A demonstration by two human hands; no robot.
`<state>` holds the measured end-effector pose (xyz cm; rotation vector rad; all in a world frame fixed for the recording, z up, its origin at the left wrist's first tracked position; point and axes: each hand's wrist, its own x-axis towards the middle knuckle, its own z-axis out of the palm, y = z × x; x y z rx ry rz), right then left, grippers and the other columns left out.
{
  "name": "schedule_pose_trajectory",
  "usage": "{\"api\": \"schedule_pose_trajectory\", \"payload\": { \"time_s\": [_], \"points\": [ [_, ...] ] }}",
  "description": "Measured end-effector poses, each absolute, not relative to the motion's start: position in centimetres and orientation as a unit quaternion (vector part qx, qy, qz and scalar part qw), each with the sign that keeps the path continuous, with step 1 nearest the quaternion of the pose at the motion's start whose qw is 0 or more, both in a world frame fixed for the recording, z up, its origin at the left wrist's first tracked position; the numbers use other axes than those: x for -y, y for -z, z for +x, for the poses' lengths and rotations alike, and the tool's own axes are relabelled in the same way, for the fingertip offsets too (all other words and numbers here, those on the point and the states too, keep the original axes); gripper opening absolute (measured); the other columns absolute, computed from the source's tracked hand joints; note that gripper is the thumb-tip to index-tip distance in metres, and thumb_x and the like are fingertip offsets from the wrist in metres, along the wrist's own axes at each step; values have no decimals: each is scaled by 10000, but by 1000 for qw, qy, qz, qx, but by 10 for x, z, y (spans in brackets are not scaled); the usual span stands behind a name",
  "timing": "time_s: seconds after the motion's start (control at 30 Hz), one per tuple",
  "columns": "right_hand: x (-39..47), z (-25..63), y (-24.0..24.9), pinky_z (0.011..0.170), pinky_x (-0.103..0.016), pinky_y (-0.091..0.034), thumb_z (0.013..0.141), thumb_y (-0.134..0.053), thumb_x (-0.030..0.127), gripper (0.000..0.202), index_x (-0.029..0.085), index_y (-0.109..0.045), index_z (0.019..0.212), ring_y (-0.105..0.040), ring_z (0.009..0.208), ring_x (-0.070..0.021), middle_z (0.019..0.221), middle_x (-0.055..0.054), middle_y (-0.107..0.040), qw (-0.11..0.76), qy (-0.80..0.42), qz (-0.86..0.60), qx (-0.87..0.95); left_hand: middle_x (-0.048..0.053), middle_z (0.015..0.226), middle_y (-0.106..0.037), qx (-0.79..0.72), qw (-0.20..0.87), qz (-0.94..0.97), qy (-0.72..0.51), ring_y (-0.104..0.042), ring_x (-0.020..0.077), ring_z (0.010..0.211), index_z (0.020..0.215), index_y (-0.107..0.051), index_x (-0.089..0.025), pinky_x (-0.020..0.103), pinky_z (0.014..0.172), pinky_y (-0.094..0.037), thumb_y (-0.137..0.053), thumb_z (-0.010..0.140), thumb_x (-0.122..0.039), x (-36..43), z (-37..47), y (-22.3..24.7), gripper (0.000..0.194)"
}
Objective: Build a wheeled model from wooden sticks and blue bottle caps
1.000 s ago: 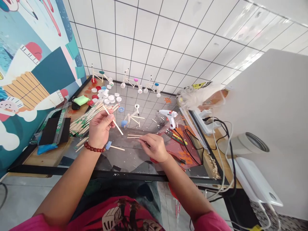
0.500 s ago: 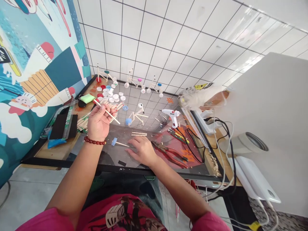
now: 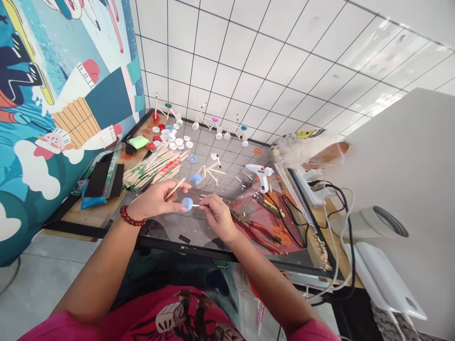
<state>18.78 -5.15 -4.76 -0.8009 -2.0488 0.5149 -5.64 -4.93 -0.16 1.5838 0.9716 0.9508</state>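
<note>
In the head view, the left hand (image 3: 152, 201) has its fingers around a slender pale wooden stick (image 3: 177, 187), its thumb at the round blue plastic cap (image 3: 187, 204) at 3 o'clock, while the right hand's (image 3: 219, 217) fingers pinch the thin wooden rod (image 3: 195, 205) extending from that cap. On the dark glossy tabletop (image 3: 159, 230), loose pale wooden sticks (image 3: 151, 169) lie at the left hand's 12 o'clock.

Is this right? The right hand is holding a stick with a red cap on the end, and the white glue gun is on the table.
Not quite: the cap is light blue, as the head view shows. The right hand does hold its stick, and the white glue gun is on the table.
</note>
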Motion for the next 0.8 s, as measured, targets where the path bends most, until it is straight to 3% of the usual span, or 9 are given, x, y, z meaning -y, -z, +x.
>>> {"api": "schedule_pose_trajectory", "payload": {
  "time_s": [0.13,0.23,0.47,0.63,0.8],
  "points": [
    [51,188,48,816,-304,-536,1005,-505,194,133,214,-633,973,-637,929,-172,951,-67,-648,445,-196,-316,815,35,774,-688,-387,536,664,-349,-524,103,555,1074,-754,-176,214,503,-420,-755,804,-404,50,-53,1,354],
    [51,189,48,814,-301,-536,1007,-499,195,138,220,-629,969,-640,924,-171,955,-62,-646,447,-201,-319,811,11,642,-628,-374,566,654,-333,-441,85,489,1070,-762,-166,195,440,-330,-685,869,-415,50,-53,1,329],
    [52,189,47,807,-320,-532,1008,-495,206,137,228,-620,954,-634,916,-179,949,-63,-646,433,-216,-322,814,46,791,-689,-370,582,650,-319,-462,81,572,1072,-755,-163,182,480,-358,-716,850,-397,51,-52,1,325],
    [53,188,47,802,-325,-525,1015,-480,215,143,235,-603,944,-632,903,-181,928,-59,-651,431,-216,-323,815,26,733,-614,-387,607,626,-301,-407,78,560,1126,-730,-142,193,479,-319,-688,861,-487,50,-54,6,437],
    [52,189,49,774,-310,-510,1014,-482,224,152,231,-594,911,-625,860,-176,890,-51,-649,425,-217,-338,811,-2,674,-568,-429,566,628,-318,-394,76,549,1038,-738,-153,190,476,-302,-702,843,-467,50,-49,10,372]
  ]
}}
